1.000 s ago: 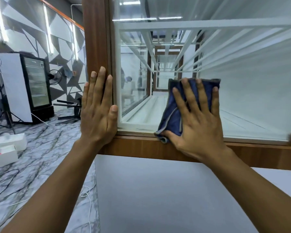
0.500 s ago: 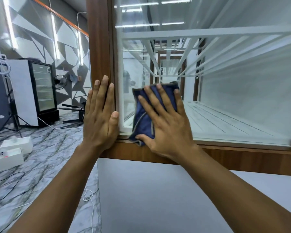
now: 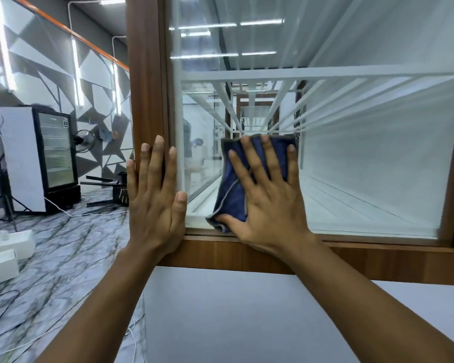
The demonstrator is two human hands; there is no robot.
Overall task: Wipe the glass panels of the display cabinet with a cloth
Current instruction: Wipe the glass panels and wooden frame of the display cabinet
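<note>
The display cabinet has a brown wooden frame point(image 3: 146, 100) and a large front glass panel point(image 3: 364, 153), with white shelves behind it. A dark blue cloth point(image 3: 232, 195) lies flat against the lower left part of the glass. My right hand point(image 3: 268, 197) presses it to the pane with straight, spread fingers. My left hand point(image 3: 155, 197) rests flat on the frame's left post, fingers straight and thumb at the glass edge.
A white lower cabinet panel point(image 3: 233, 318) sits below the wooden rail. To the left are a marble floor point(image 3: 53, 258) with cables, white boxes point(image 3: 3, 255), a black glass-door fridge point(image 3: 55, 155), a tripod and a fan.
My right hand slid the cloth left along the bottom of the glass, then back a little to the right. My left hand stayed flat on the frame post.
</note>
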